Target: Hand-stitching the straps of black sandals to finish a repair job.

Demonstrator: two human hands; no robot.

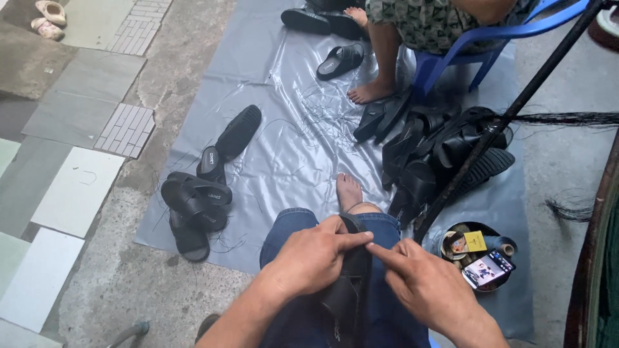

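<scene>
Starting at the far left, a small heap of finished black sandals (196,209) is lying on the grey plastic sheet (284,148) that is covering the floor, well apart from your hands, with one more single sandal (238,131) resting further up the sheet. Coming in from there, your left hand (311,258) is resting over your left thigh, on the blue jeans (290,229), and its grip is closed down on the black sandal (348,293) you are working on: the fingers are curled over the strap and the index finger is pointing rightward along its top edge. The sandal is sitting right between your two hands on your lap, its long axis running away from you, from near the bottom of the view up toward your knee, and your bare foot (349,191) is showing just past it on the sheet. Your left hand is the one holding it; the sandal is lying to the right of that palm and partly under it. Your right hand (429,287) is coming in from the other side, its index finger stretched out and meeting the left fingertip at the top of the strap, the other fingers loosely folded and gripping nothing that I can make out. Further right, a pile of black sandals (438,161) is stacked beside a dark slanting pole (509,116), and a round tin (478,256) with a phone in it is sitting just beside your right hand.
</scene>
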